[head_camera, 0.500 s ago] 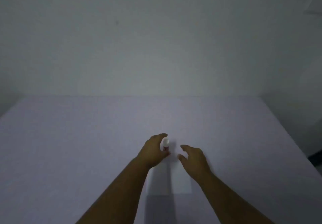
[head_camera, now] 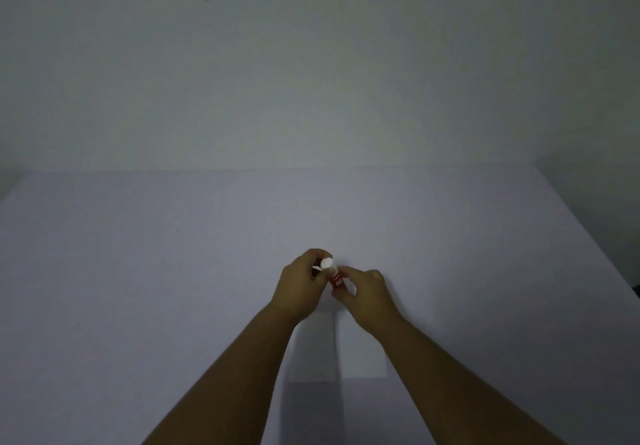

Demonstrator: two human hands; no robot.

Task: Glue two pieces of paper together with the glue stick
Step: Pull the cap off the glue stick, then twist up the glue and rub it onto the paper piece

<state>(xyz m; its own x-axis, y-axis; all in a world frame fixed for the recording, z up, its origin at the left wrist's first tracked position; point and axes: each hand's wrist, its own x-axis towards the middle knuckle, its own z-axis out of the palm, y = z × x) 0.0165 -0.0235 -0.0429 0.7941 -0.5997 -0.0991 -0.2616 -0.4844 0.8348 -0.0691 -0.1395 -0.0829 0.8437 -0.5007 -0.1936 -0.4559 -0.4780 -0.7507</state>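
A small glue stick (head_camera: 335, 276) with a red label and a white cap is held up over the table between both hands. My left hand (head_camera: 300, 287) grips its white top end. My right hand (head_camera: 367, 292) pinches the red body from the right. Below the hands lie two white pieces of paper side by side: the left paper (head_camera: 313, 351) and the right paper (head_camera: 360, 354), partly hidden by my forearms.
The pale lilac table (head_camera: 138, 271) stretches wide on both sides, ending at a grey wall (head_camera: 311, 81) behind. The table's right edge (head_camera: 588, 233) slants down toward the lower right. The light is dim.
My right hand has closed in on the glue stick, which now shows its red body lifted between both hands. Earlier only the left hand touched it.
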